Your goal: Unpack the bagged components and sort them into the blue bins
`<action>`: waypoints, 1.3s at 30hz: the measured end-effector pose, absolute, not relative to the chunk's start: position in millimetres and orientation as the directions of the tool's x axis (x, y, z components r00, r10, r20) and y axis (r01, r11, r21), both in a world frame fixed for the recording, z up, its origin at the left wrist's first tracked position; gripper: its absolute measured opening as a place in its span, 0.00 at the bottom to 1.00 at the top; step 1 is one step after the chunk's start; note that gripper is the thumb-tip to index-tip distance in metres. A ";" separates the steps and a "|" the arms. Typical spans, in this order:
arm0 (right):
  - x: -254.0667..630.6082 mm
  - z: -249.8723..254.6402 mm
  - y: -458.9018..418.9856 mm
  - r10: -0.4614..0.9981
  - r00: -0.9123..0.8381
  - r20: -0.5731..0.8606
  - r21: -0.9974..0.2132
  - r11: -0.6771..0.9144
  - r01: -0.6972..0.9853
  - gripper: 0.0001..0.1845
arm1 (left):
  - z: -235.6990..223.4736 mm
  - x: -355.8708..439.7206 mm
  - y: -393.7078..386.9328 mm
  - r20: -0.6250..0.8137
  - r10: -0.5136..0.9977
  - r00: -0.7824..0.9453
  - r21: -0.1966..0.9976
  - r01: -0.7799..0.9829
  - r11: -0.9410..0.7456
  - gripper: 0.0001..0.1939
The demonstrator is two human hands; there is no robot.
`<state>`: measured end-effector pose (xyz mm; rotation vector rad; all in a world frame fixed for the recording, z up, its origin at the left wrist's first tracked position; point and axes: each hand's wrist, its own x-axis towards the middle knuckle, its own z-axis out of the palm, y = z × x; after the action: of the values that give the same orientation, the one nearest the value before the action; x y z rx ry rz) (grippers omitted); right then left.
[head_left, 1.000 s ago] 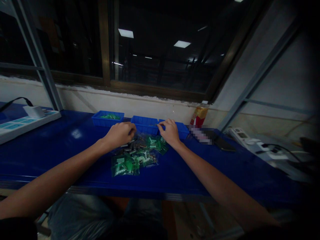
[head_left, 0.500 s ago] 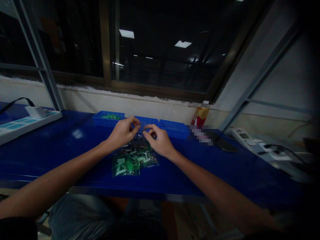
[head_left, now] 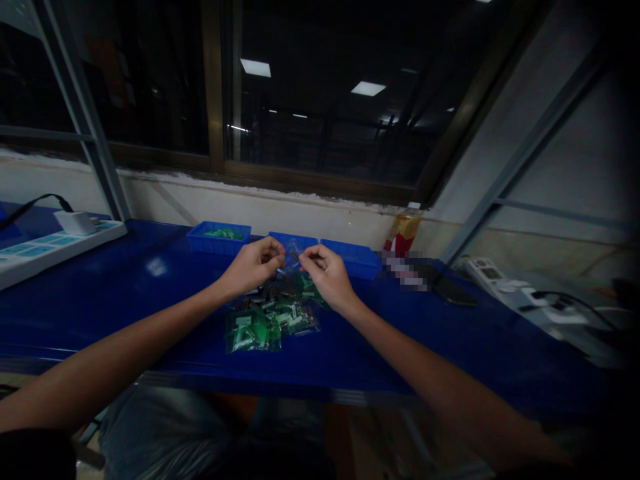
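Observation:
Over the middle of the blue table, my left hand (head_left: 260, 263) pinches a small clear plastic bag (head_left: 293, 248) between thumb and fingers. Close beside it, my right hand (head_left: 326, 270) is closed in a pinch, with a small dark strip-like piece (head_left: 295, 256) at its fingertips. What exactly that piece is, I cannot tell. Below the hands lies a pile of small dark parts (head_left: 275, 291). Nearer to me are clear bags with green and whitish pieces (head_left: 254, 331), and more green pieces (head_left: 307, 288) lie partly behind my right hand.
Three blue bins stand along the back: a left bin (head_left: 200, 243) with green pieces, a middle one (head_left: 295, 236) and a right one (head_left: 357, 259). A red-and-yellow bottle (head_left: 401, 233), a dark phone (head_left: 453, 292) and power strips (head_left: 100, 233) rest on the table (head_left: 165, 313).
My right hand has shifted slightly right, away from my left. The small dark piece now shows at its fingertips, and green pieces have come into sight beside it.

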<state>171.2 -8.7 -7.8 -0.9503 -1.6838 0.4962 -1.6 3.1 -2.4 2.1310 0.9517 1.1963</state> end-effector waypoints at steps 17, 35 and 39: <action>172.6 -2.1 -24.7 0.503 -0.281 0.817 -0.282 0.775 0.566 0.06 | 8.0 1.1 -3.7 0.375 0.859 0.349 0.883 0.148 -0.446 0.10; 173.8 -11.0 -8.2 0.753 -0.131 0.645 -0.638 0.625 0.449 0.09 | -4.4 -2.5 -4.5 0.647 0.551 0.527 0.236 0.549 -0.802 0.13; 174.3 -8.3 -15.2 0.594 -0.210 0.776 -0.410 0.730 0.547 0.09 | -1.0 1.4 -7.2 0.628 0.628 0.460 0.404 0.496 -0.768 0.16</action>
<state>174.3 -15.2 -8.3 -0.8836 -1.8722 0.0556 1.4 -7.2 -1.0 2.5407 0.9874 1.1983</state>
